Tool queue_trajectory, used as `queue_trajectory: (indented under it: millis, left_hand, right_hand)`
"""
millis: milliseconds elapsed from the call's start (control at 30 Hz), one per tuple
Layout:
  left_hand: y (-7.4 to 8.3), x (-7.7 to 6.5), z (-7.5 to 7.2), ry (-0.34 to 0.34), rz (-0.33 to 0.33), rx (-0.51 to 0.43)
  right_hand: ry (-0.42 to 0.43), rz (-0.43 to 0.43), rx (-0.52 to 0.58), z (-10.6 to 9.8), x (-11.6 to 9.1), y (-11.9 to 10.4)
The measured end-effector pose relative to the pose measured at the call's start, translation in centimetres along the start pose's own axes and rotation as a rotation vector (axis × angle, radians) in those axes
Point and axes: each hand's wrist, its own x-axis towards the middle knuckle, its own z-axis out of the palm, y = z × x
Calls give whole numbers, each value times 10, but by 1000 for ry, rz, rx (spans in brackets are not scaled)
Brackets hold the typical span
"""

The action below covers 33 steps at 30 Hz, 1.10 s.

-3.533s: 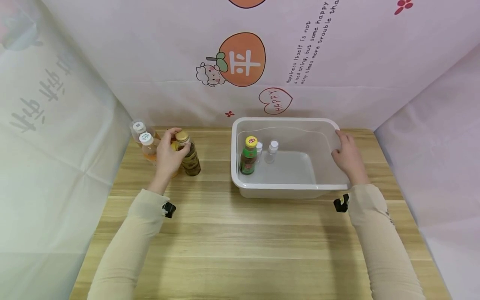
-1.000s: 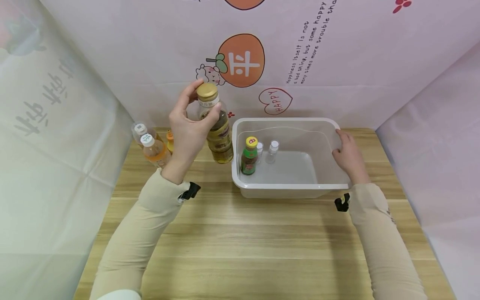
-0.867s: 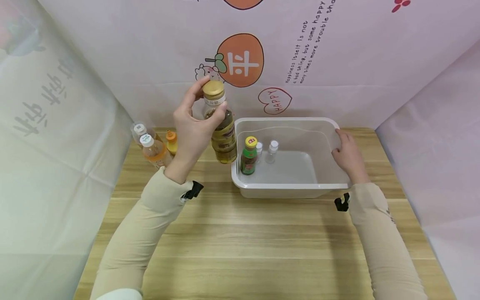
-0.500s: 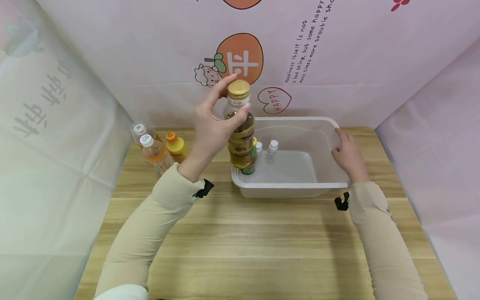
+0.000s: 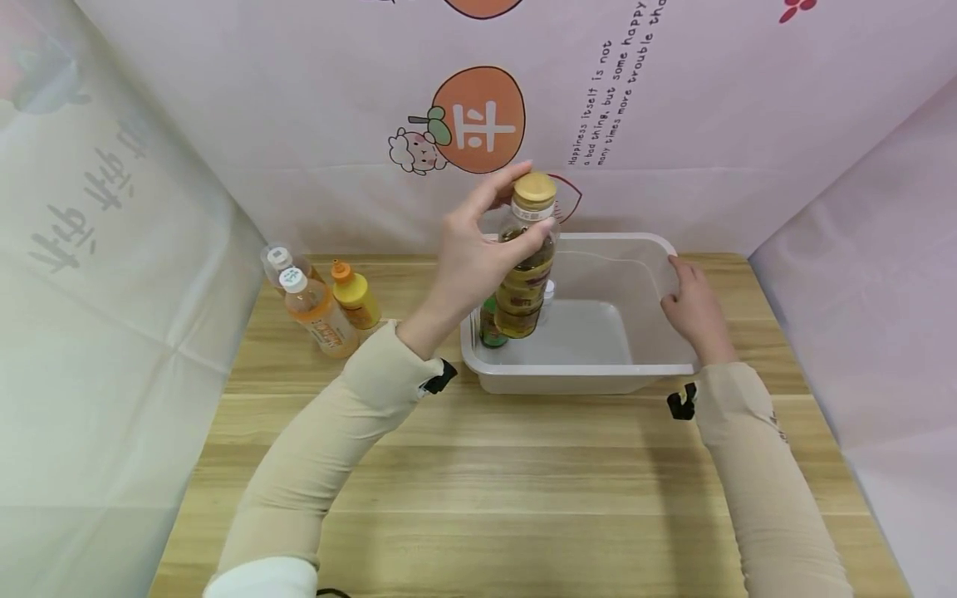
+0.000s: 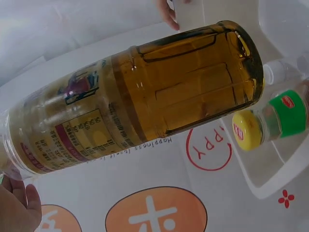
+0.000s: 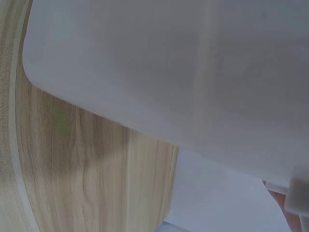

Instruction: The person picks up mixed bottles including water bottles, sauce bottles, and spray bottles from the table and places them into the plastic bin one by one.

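My left hand [image 5: 478,249] grips a clear bottle of amber liquid [image 5: 526,278] near its gold cap, thumb on one side and fingers on the other. The bottle hangs slightly tilted over the left part of a pale plastic bin [image 5: 576,371]; its lower end fills much of the left wrist view. Below it in the bin stands a small bottle with a green label [image 6: 288,113] and yellow cap, partly hidden in the head view. A small clear bottle with a white cap [image 5: 549,291] is beside it. My right hand [image 5: 697,311] holds the bin's right rim.
Left of the bin, on the wooden table [image 5: 478,498], stand a yellow squeeze bottle [image 5: 357,299] with an orange nozzle, a bottle with orange liquid [image 5: 323,320], and another white-capped bottle [image 5: 278,259] behind it. Printed cloth walls [image 5: 336,108] enclose the back and sides.
My left hand has lifted the amber bottle from the group on the left and carried it right, over the bin. The right hand has stayed on the rim.
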Motion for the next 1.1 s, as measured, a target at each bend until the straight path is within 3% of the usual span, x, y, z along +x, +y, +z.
queue_trajectory:
  millis: [400,633,1100]
  left_hand:
    - [-17,-5,25,-121,-19,75]
    - [-34,-10,37,-226,-101,140]
    - [-58,-11,52,-317,-222,287]
  right_hand:
    - [-3,3,-4,1,1,0]
    - [13,-2,-12,2,1,3]
    - [14,2,-7,1,-1,2]
